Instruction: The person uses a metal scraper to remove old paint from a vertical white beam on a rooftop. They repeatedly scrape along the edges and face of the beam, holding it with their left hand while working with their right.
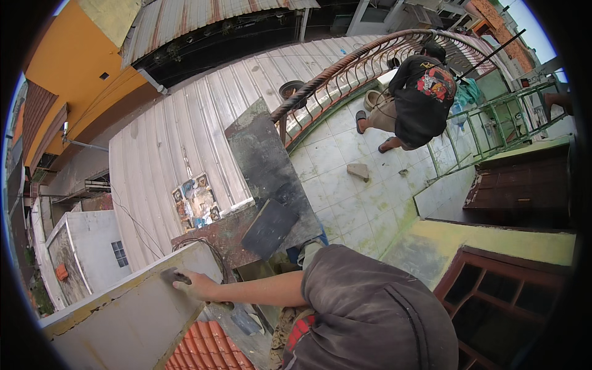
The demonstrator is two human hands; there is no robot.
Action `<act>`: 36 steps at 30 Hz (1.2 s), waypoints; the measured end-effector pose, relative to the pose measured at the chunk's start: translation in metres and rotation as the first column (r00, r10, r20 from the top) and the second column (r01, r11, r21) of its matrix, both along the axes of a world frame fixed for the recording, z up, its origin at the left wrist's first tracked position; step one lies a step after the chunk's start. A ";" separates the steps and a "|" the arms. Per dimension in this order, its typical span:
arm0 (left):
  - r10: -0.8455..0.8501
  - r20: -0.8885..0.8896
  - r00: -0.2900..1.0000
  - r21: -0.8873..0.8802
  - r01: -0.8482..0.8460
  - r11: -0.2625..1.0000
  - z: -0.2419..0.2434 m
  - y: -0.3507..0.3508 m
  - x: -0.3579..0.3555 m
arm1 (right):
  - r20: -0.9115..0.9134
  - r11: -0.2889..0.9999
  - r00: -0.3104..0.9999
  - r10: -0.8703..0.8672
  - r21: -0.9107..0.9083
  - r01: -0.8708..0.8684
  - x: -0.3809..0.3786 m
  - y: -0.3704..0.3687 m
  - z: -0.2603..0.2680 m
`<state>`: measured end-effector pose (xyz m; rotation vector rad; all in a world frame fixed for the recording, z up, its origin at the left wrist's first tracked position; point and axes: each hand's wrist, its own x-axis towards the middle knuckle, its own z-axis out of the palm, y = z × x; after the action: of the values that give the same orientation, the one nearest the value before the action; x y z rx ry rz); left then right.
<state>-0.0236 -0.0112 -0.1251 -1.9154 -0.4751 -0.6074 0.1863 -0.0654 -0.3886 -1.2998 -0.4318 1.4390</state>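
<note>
My right hand (199,284) reaches out to the left and grips a small grey block (174,276), blurred, against the upper part of a smooth grey wall (134,314). A ragged crack runs along that wall, just under its yellowish top edge. Below my forearm, something small and brownish is partly hidden and hard to make out. My left hand is out of view. Close beyond the wall's right end lie loops of dark cable (217,254) and a dark rectangular board (270,229).
A large dark sheet (273,162) lies beside a curved metal railing (333,71). On the tiled balcony (330,152), another person (418,97) bends near a bucket (373,99). A stone chunk (358,171) and a green ladder (495,122) are nearby. Red roof tiles (206,347) lie below the wall.
</note>
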 end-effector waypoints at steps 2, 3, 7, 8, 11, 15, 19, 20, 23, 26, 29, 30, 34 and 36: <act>-0.009 0.009 1.000 -0.003 0.009 1.000 -0.002 0.001 0.003 | 0.019 1.000 1.000 0.002 0.002 -0.002 0.005 0.000 0.002; -0.013 0.009 1.000 -0.006 0.013 1.000 0.000 0.001 0.004 | 0.022 1.000 1.000 0.005 0.009 -0.005 0.003 0.000 0.002; -0.033 0.013 0.999 -0.013 0.034 0.999 0.000 0.003 0.007 | 0.067 0.999 0.998 0.015 0.040 -0.017 -0.005 0.004 -0.004; -0.030 0.006 1.000 -0.017 0.030 0.999 -0.001 0.003 0.005 | 0.065 0.999 0.998 0.020 0.038 -0.023 -0.008 0.002 -0.002; -0.025 -0.003 1.000 -0.027 0.025 0.999 -0.002 0.004 0.001 | 0.070 0.998 0.997 0.019 0.050 -0.022 -0.013 -0.001 0.008; -0.020 -0.001 1.000 -0.028 0.020 0.999 -0.003 0.002 -0.001 | 0.047 0.996 0.998 -0.034 0.088 0.029 -0.032 -0.002 0.008; -0.008 -0.013 1.000 -0.026 0.007 1.000 -0.003 0.004 -0.002 | 0.047 0.996 0.998 -0.045 0.075 0.042 -0.041 -0.007 0.016; -0.006 -0.003 1.000 -0.023 0.006 1.000 -0.005 0.004 -0.003 | 0.045 0.996 0.998 -0.048 0.077 0.045 -0.045 -0.005 0.013; -0.006 0.015 1.000 -0.015 0.006 1.000 -0.006 0.005 -0.005 | 0.031 0.994 0.997 -0.067 0.083 0.065 -0.052 -0.007 0.012; 0.007 0.012 1.000 -0.002 -0.007 1.000 -0.010 0.004 -0.006 | 0.018 0.991 0.995 -0.101 0.091 0.099 -0.055 -0.007 0.010; 0.007 0.006 1.000 0.018 -0.007 1.000 -0.009 0.005 -0.007 | 0.021 0.989 0.993 -0.118 0.092 0.115 -0.063 -0.005 0.003; -0.008 0.009 1.000 0.015 0.008 1.000 -0.009 0.006 -0.008 | 0.025 0.989 0.992 -0.122 0.088 0.120 -0.063 -0.005 0.004; 0.009 0.023 1.000 0.008 -0.009 1.000 -0.012 0.008 -0.008 | 0.013 0.984 0.989 -0.147 0.100 0.145 -0.060 -0.006 0.006; 0.024 0.017 1.000 0.022 -0.024 0.999 -0.012 0.009 -0.008 | 0.016 0.984 0.990 -0.141 0.109 0.138 -0.056 -0.006 0.006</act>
<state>-0.0319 -0.0020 -0.1368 -1.8821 -0.4998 -0.6113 0.1304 -0.0713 -0.3825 -1.2367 -0.4199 1.2678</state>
